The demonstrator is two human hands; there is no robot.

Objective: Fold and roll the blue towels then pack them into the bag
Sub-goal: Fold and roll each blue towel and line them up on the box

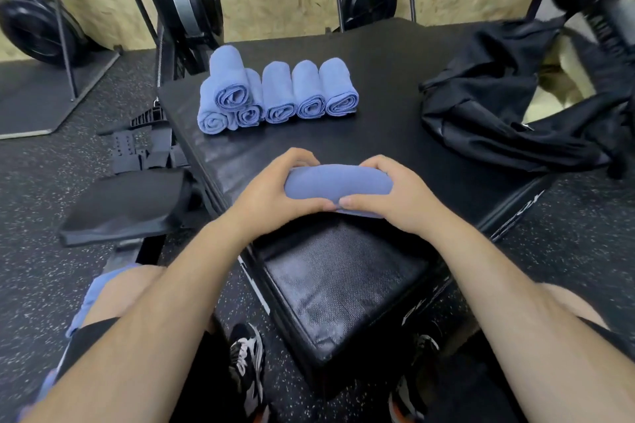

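From the head camera, the left hand (271, 189) and right hand (395, 192) are gripping a rolled blue towel (338, 182) over the near part of the black counter (378, 79), fingers (302, 156) curling round its ends, with six rolled towels (275, 96) lying behind it and the black bag (498, 106) lying to the right.

Both hands grip one blue towel (338, 182) rolled into a thick cylinder that lies crosswise near the front edge of the black bench (378, 79). The left hand (271, 189) and right hand (395, 196) each curl their fingers over one end, and the thumbs almost meet on its near side. Farther back stand six rolled towels (280, 96) with their spiral ends facing the person - five in a row touching side by side, one stacked on the two at the left. A crumpled black bag (498, 96) lies on the bench's right side, well apart from the rolls. More blue cloth (91, 299) is draped over the person's left thigh.
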